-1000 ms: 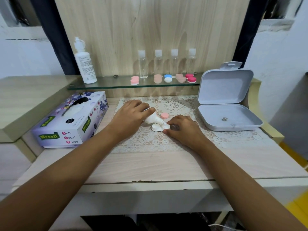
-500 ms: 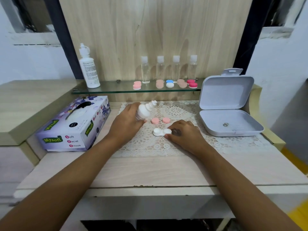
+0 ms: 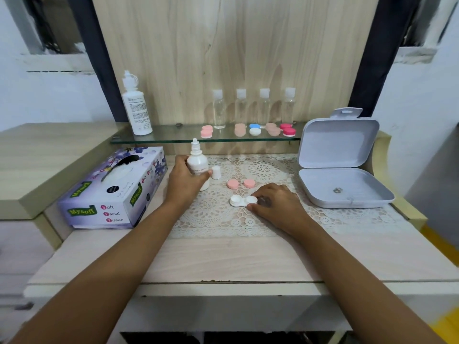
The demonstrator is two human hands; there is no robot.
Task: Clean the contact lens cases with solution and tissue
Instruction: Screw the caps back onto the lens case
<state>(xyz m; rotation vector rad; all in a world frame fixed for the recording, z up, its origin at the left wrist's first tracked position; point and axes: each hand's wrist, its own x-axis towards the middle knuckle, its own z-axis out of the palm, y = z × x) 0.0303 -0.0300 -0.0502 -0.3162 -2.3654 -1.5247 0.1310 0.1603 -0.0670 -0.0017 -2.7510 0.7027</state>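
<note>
A white contact lens case [image 3: 242,200] with both wells uncovered lies on the lace mat [image 3: 216,214]. My right hand [image 3: 275,206] pinches its right end between thumb and fingers. Its two pink caps [image 3: 240,183] lie just behind it. My left hand [image 3: 185,181] grips a small white solution bottle [image 3: 197,163], upright at the mat's left edge, nozzle uncovered. The bottle's white cap [image 3: 216,172] stands beside it on the mat. A purple tissue box [image 3: 113,189] sits to the left.
A glass shelf [image 3: 173,137] behind carries a tall white bottle [image 3: 135,105], several clear small bottles [image 3: 253,108] and several coloured lens cases [image 3: 255,130]. An open grey hinged box [image 3: 340,170] stands on the right. The table's front edge [image 3: 223,281] is near me.
My left hand lifted the bottle off the lens case, turned it upright and moved it back left to the mat's edge. My right hand stayed on the case.
</note>
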